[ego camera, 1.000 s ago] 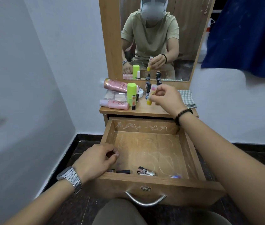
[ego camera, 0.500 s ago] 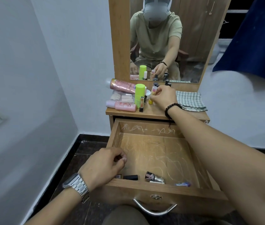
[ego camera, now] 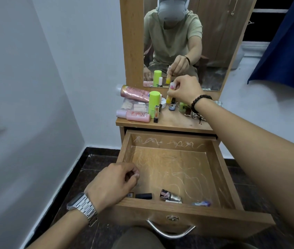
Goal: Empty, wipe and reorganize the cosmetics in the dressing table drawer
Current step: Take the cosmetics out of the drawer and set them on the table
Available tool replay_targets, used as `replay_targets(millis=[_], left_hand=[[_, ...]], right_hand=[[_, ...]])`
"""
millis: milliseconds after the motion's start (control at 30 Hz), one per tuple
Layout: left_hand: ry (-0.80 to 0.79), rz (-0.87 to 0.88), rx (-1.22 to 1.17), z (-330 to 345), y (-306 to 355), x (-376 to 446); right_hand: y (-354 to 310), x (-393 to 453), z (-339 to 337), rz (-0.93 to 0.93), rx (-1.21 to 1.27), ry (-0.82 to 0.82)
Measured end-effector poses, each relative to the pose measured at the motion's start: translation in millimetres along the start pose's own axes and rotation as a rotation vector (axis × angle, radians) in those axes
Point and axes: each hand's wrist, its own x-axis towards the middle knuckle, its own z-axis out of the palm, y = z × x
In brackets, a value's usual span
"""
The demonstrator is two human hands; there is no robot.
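We see the right hand reached out over the table, its fingers pinching the pale cap end of a yellow tube that stands nearly upright, its yellow base down among the small bottles at the back of the table. Just left of those fingers stands a lime-green stick, with a white round tin behind it and a small dark-based lipstick in front. Further left lie a shiny pink tube, a clear pouch and a pink bottle on its side. Below the fingers and by the beaded wrist stand small nail polish bottles. The left hand rests at the near left corner of the open drawer, its fingers loosely curled toward the palm; we cannot tell whether they hold anything. Just below and right of those fingers, along the drawer's front wall, lie a black cap, a silvery nail polish bottle on its side and, further right, a small bluish wrapper. The drawer floor is streaked with pale scratchy marks. The mirror above the table reflects the person and the held tube.
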Motion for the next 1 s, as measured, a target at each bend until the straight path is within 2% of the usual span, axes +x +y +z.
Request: replay_targets(millis=[333,667,1000], left_hand=[[-0.004,0.004,0.005,1,-2,1],[0.005,0.009,-0.009,3,-4,1],[0.006,0.007,-0.008,3,-5,3]], right_hand=[[-5,14,8,-0.004,-0.298,-0.061],[-3,15,23,0.012,-0.396,-0.100],[-2,16,23,0.024,-0.364,-0.122]])
